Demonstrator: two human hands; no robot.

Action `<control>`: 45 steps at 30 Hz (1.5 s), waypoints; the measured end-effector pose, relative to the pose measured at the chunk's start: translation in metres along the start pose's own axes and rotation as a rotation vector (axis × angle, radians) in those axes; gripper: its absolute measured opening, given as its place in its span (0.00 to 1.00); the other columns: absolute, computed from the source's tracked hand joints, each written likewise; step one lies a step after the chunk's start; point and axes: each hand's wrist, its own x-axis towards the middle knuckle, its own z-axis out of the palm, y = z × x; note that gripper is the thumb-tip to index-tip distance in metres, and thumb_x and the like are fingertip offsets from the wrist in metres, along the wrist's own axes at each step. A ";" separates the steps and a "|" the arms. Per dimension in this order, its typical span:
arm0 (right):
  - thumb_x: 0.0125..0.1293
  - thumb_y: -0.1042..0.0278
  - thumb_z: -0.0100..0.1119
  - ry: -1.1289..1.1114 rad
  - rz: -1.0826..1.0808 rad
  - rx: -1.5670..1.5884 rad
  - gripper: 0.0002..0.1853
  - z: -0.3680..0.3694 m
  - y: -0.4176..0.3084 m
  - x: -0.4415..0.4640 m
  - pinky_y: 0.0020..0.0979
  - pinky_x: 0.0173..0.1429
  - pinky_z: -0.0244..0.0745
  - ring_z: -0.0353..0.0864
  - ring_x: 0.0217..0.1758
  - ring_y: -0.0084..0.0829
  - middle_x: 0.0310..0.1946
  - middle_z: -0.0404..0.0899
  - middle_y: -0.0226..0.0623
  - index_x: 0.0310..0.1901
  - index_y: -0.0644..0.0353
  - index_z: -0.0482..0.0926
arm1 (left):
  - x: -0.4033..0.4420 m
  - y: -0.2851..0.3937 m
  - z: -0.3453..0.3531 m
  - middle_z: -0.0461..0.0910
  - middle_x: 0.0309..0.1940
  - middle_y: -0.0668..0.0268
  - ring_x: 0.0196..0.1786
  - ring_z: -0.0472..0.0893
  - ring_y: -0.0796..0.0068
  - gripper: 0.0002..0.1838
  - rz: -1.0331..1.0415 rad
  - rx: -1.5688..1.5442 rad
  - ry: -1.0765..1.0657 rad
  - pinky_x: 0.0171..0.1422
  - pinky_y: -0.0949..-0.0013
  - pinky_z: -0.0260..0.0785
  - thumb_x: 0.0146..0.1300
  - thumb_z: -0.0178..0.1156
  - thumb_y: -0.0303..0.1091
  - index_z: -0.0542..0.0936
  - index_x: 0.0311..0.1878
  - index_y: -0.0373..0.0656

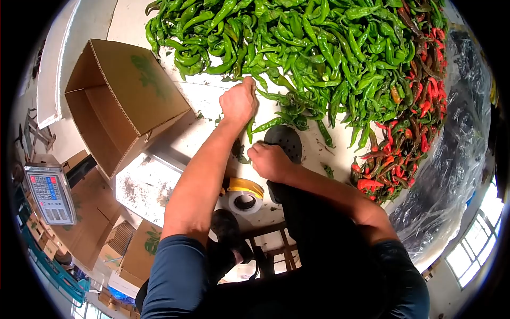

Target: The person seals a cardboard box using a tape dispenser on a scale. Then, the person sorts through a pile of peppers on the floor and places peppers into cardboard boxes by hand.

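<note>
Pale ground (312,159) is holding the green peppers (324,56) ahead; my left hand (238,102) is sitting curled beside them, my right hand (270,160) half-curled, any grip unclear; my shoe (287,142), slipping, could be crushing strays.

Open lane: bare pale ground (201,95) between the open cardboard box (139,87) and my left hand (239,102). Ahead, the green pepper heap (319,48) blocks my way; at my right hand (269,161), the dark shoe (287,139) does. A tape roll (245,192) sits between my forearms. Right of the shoe, nearly bare ground runs to the red peppers (404,143).
</note>
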 end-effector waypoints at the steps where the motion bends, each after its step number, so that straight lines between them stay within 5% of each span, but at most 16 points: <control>1: 0.59 0.69 0.58 -0.098 -0.075 -0.111 0.04 -0.003 -0.002 0.000 0.42 0.42 0.81 0.85 0.37 0.42 0.31 0.81 0.43 0.34 0.59 0.77 | -0.002 0.001 -0.007 0.86 0.31 0.52 0.36 0.84 0.42 0.06 -0.004 -0.043 -0.038 0.43 0.44 0.74 0.69 0.53 0.36 0.79 0.41 0.48; 4: 0.60 0.68 0.58 -0.260 -0.198 -0.063 0.06 -0.011 -0.003 0.005 0.43 0.42 0.80 0.86 0.38 0.43 0.30 0.83 0.43 0.36 0.60 0.79 | -0.019 -0.014 -0.030 0.84 0.34 0.46 0.40 0.83 0.39 0.08 -0.007 -0.162 -0.180 0.46 0.43 0.72 0.72 0.51 0.37 0.76 0.46 0.45; 8: 0.61 0.69 0.56 -0.386 -0.089 -0.097 0.07 -0.021 -0.008 0.007 0.44 0.45 0.80 0.87 0.38 0.45 0.29 0.83 0.42 0.38 0.60 0.80 | -0.071 -0.057 -0.064 0.84 0.34 0.48 0.40 0.82 0.38 0.07 -0.014 -0.064 -0.338 0.45 0.47 0.73 0.72 0.54 0.33 0.76 0.45 0.40; 12: 0.64 0.69 0.53 0.041 -0.065 -0.028 0.07 -0.008 -0.004 0.001 0.45 0.45 0.81 0.86 0.36 0.46 0.29 0.84 0.42 0.34 0.61 0.79 | -0.121 -0.086 -0.077 0.83 0.35 0.52 0.43 0.84 0.46 0.07 0.068 0.189 -0.488 0.48 0.50 0.76 0.65 0.56 0.28 0.79 0.44 0.44; 16: 0.64 0.66 0.58 -0.285 0.154 -0.010 0.08 -0.037 -0.005 0.020 0.44 0.50 0.79 0.84 0.47 0.46 0.40 0.81 0.48 0.37 0.62 0.78 | -0.114 -0.085 -0.078 0.83 0.35 0.53 0.41 0.85 0.48 0.07 0.075 0.267 -0.456 0.47 0.51 0.78 0.63 0.58 0.31 0.84 0.41 0.47; 18: 0.63 0.64 0.61 -0.210 0.193 -0.040 0.10 -0.045 -0.001 0.030 0.43 0.52 0.78 0.82 0.53 0.45 0.45 0.80 0.48 0.40 0.62 0.78 | -0.089 -0.076 -0.074 0.83 0.30 0.52 0.33 0.83 0.44 0.08 0.083 0.226 -0.265 0.41 0.51 0.77 0.65 0.61 0.37 0.85 0.43 0.48; 20: 0.63 0.64 0.61 0.013 0.134 -0.157 0.11 -0.047 0.007 0.037 0.42 0.53 0.77 0.82 0.53 0.44 0.45 0.82 0.46 0.42 0.61 0.79 | -0.059 -0.062 -0.067 0.85 0.37 0.51 0.37 0.83 0.43 0.11 0.041 0.148 -0.097 0.44 0.51 0.77 0.66 0.63 0.37 0.85 0.47 0.45; 24: 0.62 0.67 0.58 0.136 -0.099 -0.380 0.18 -0.046 0.018 0.046 0.39 0.54 0.73 0.76 0.58 0.40 0.58 0.77 0.44 0.54 0.58 0.80 | -0.004 -0.058 -0.050 0.82 0.52 0.53 0.52 0.80 0.48 0.18 0.391 0.089 0.152 0.57 0.56 0.74 0.65 0.64 0.30 0.82 0.58 0.40; 29: 0.61 0.67 0.58 0.021 -0.042 -0.401 0.14 -0.043 0.025 0.047 0.36 0.52 0.74 0.76 0.57 0.38 0.59 0.75 0.43 0.48 0.57 0.81 | -0.020 -0.064 -0.040 0.76 0.64 0.61 0.66 0.74 0.56 0.22 0.404 0.248 0.091 0.68 0.53 0.67 0.66 0.61 0.28 0.77 0.64 0.42; 34: 0.59 0.68 0.59 0.069 0.120 -0.328 0.08 -0.041 0.042 0.045 0.36 0.47 0.80 0.80 0.52 0.39 0.53 0.75 0.43 0.40 0.58 0.79 | -0.113 -0.064 -0.030 0.71 0.70 0.53 0.76 0.66 0.47 0.26 0.420 0.308 -0.153 0.77 0.51 0.60 0.62 0.59 0.27 0.76 0.65 0.38; 36: 0.58 0.69 0.60 0.100 0.101 -0.307 0.11 -0.045 0.044 0.045 0.37 0.44 0.82 0.81 0.51 0.40 0.51 0.75 0.43 0.43 0.59 0.79 | -0.143 -0.059 -0.025 0.73 0.68 0.52 0.73 0.69 0.53 0.26 0.471 0.246 -0.266 0.75 0.51 0.63 0.59 0.60 0.31 0.78 0.63 0.38; 38: 0.57 0.70 0.60 0.099 0.077 -0.294 0.13 -0.050 0.042 0.046 0.36 0.43 0.82 0.81 0.51 0.40 0.51 0.75 0.44 0.45 0.59 0.80 | -0.157 -0.053 -0.023 0.84 0.51 0.54 0.56 0.82 0.52 0.16 0.406 -0.010 -0.428 0.65 0.53 0.72 0.59 0.61 0.30 0.83 0.51 0.38; 39: 0.56 0.70 0.61 0.074 0.046 -0.356 0.15 -0.045 0.045 0.049 0.37 0.43 0.83 0.81 0.52 0.40 0.51 0.76 0.45 0.47 0.59 0.80 | -0.158 -0.046 -0.030 0.86 0.39 0.56 0.45 0.84 0.54 0.12 0.426 0.099 -0.456 0.56 0.54 0.75 0.59 0.62 0.31 0.85 0.45 0.39; 42: 0.55 0.71 0.63 -0.063 0.106 -0.398 0.14 -0.048 0.039 0.059 0.38 0.48 0.82 0.81 0.53 0.40 0.52 0.78 0.46 0.45 0.61 0.80 | -0.136 -0.034 -0.044 0.86 0.37 0.53 0.43 0.84 0.51 0.10 0.302 0.135 -0.320 0.53 0.53 0.75 0.61 0.61 0.31 0.86 0.43 0.40; 45: 0.56 0.71 0.63 0.043 0.114 -0.324 0.14 -0.054 0.041 0.057 0.37 0.51 0.80 0.80 0.53 0.40 0.52 0.78 0.44 0.45 0.60 0.80 | -0.105 -0.034 -0.050 0.85 0.40 0.49 0.45 0.84 0.50 0.14 0.109 -0.103 -0.099 0.53 0.56 0.76 0.64 0.59 0.31 0.84 0.49 0.35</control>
